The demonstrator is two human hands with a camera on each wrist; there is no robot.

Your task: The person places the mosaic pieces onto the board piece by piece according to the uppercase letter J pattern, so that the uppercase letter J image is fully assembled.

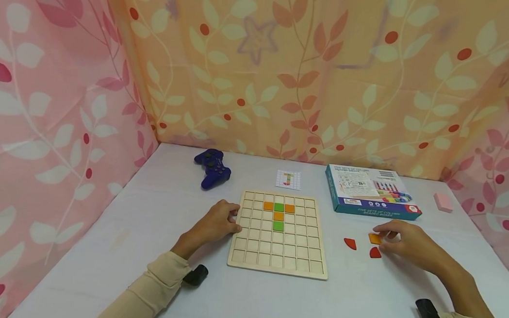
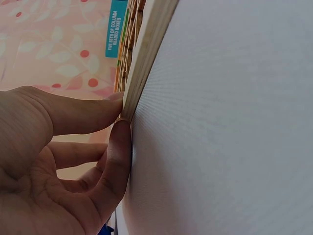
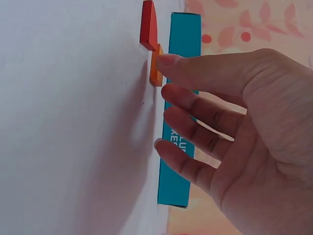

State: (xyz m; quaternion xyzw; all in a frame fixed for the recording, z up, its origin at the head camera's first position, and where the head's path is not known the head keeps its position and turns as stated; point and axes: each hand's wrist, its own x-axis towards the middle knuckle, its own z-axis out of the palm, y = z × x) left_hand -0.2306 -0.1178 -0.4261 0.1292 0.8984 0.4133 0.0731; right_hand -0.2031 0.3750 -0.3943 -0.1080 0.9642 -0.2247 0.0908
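- The person's left hand (image 1: 217, 221) pinched the left edge of a square, light-wooden grid board (image 1: 277, 248) between thumb and finger.
- The right hand (image 1: 411, 244) reached over the table's right side, its fingers loosely bent and its thumb at a flat orange tile (image 1: 374, 239); whether they gripped it, I could not tell.
- That orange tile lay to the right of the board, well apart from it.
- Two red quarter-circle tiles lay near it, a left one (image 1: 350, 244) and a nearer one (image 1: 375, 253) just beside the thumb.
- On the board, three orange square tiles (image 1: 279, 216) and two green square tiles (image 1: 278, 226) formed a T, with a green one at the stem's foot.
- Behind the board lay a small white card with a printed coloured pattern (image 1: 288, 179).
- A dark-blue game controller (image 1: 212, 168) lay at back left.
- A flat teal-and-white cardboard box (image 1: 368, 192) lay at back right, with a small pink block (image 1: 443, 202) beyond it.
- White cloth (image 1: 137, 220) covered the table.
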